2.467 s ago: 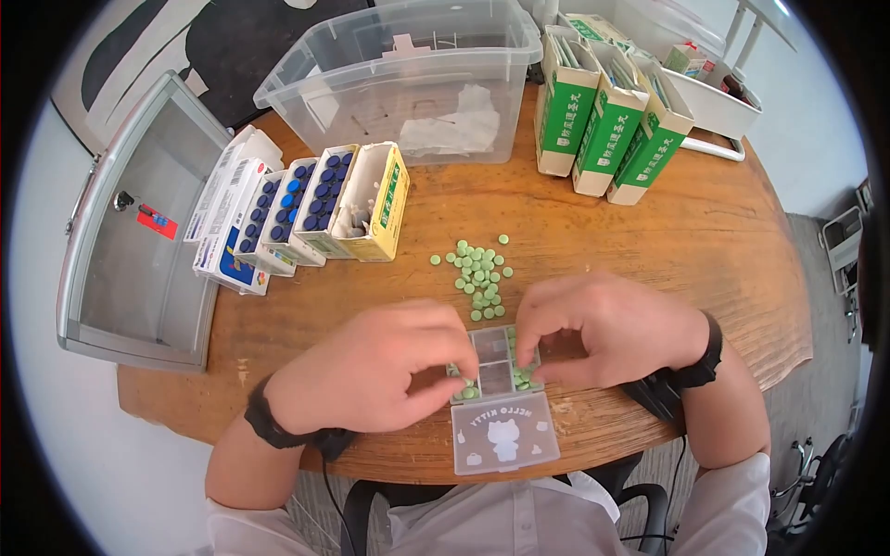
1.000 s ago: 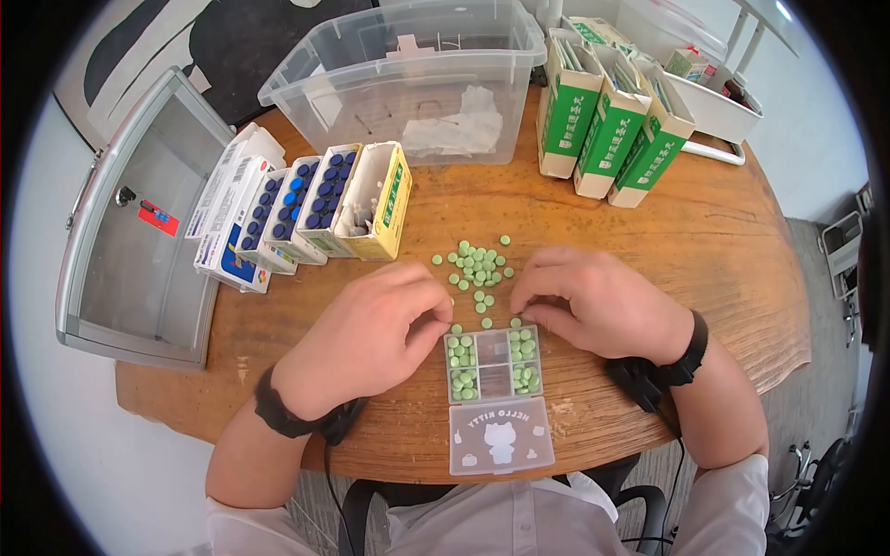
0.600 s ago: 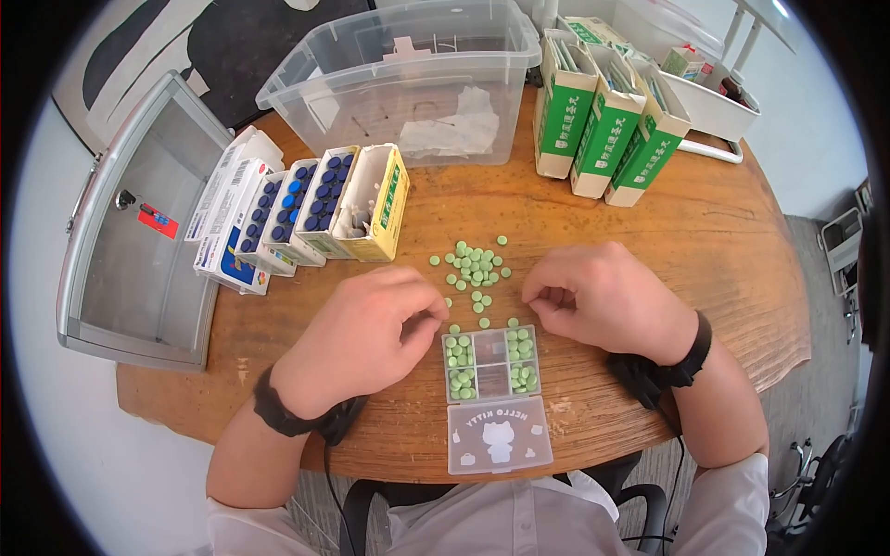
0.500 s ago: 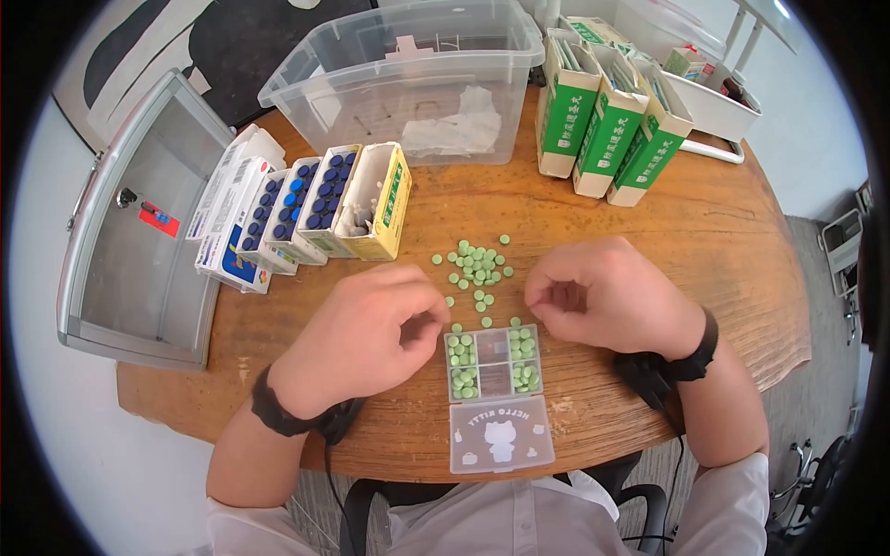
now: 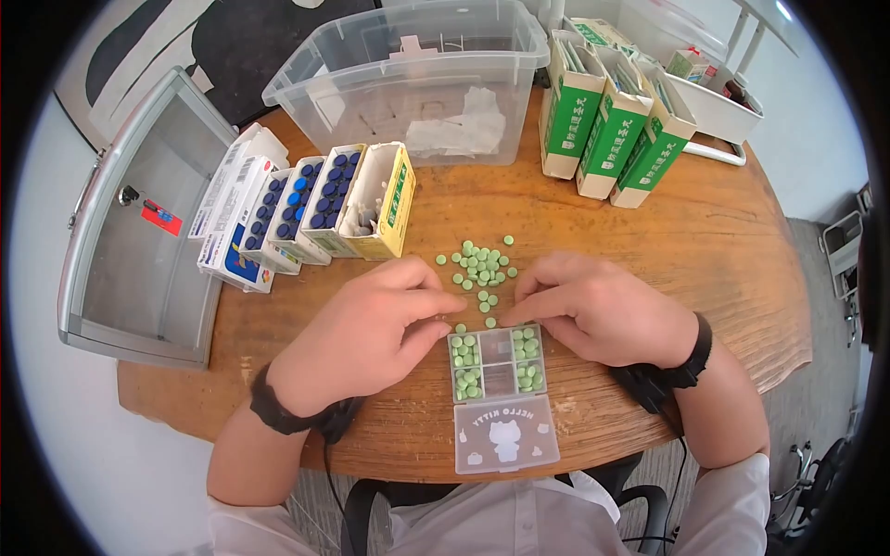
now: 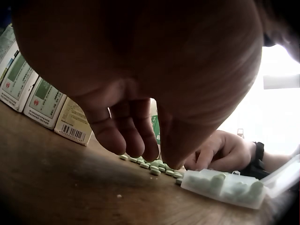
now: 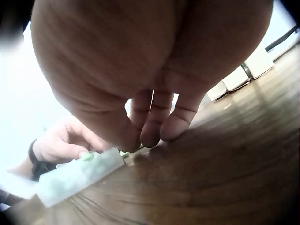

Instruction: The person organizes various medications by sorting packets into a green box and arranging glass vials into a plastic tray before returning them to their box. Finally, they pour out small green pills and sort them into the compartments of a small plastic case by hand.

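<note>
A clear pill organizer (image 5: 498,363) lies open, its Hello Kitty lid (image 5: 505,435) folded toward me. Green tablets fill its left and right compartments; the two middle ones show none. Beyond it lies a loose pile of green tablets (image 5: 480,264), with a few strays nearer the box. My left hand (image 5: 371,324) reaches in at the far left corner, index finger stretched over the strays and thumb apart from it. My right hand (image 5: 607,310) mirrors it at the far right corner, fingertips (image 7: 150,138) down close to the wood. No tablet shows in either hand.
Boxes of blue-capped vials (image 5: 329,195) and a yellow carton (image 5: 394,208) stand at the left beside a glass-fronted case (image 5: 139,250). A clear plastic bin (image 5: 371,97) is at the back. Green-and-white cartons (image 5: 607,139) stand back right. The wooden table's (image 5: 389,459) near edge runs past the lid.
Both hands have left the compartments for the box's far corners, uncovering the tablets inside. Since half a second ago, their fingers have unfolded and reached inward, covering two stray tablets.
</note>
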A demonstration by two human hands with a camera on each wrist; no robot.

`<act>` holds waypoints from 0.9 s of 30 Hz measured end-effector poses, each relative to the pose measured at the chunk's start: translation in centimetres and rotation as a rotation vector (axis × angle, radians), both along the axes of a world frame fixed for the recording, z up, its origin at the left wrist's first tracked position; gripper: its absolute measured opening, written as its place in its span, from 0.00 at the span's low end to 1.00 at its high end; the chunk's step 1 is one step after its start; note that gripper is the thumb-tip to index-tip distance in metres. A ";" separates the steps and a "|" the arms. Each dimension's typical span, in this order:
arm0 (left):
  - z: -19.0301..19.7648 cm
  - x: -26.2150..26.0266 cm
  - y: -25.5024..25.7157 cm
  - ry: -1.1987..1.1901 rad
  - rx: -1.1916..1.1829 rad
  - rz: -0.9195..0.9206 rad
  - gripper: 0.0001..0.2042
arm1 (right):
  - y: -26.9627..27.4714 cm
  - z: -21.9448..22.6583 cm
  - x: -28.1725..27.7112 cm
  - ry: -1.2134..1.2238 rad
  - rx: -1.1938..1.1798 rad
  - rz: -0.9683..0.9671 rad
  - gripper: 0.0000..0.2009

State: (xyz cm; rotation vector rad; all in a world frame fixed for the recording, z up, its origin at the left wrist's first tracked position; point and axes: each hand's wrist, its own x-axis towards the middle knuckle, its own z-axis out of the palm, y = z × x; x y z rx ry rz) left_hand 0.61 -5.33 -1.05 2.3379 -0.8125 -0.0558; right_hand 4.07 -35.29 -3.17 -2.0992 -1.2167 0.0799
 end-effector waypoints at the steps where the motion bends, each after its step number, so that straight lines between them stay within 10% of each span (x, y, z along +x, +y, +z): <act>1: -0.3 0.1 0.0 0.003 0.000 0.001 0.11 | 0.0 0.0 0.0 0.003 0.000 0.001 0.13; 22: 1.9 -0.6 -0.4 0.207 -0.009 0.094 0.04 | -0.7 2.2 0.0 0.194 0.070 0.043 0.06; 27: 1.9 -1.2 -0.6 0.325 -0.031 -0.224 0.05 | -0.1 2.7 -1.3 0.410 -0.046 0.154 0.06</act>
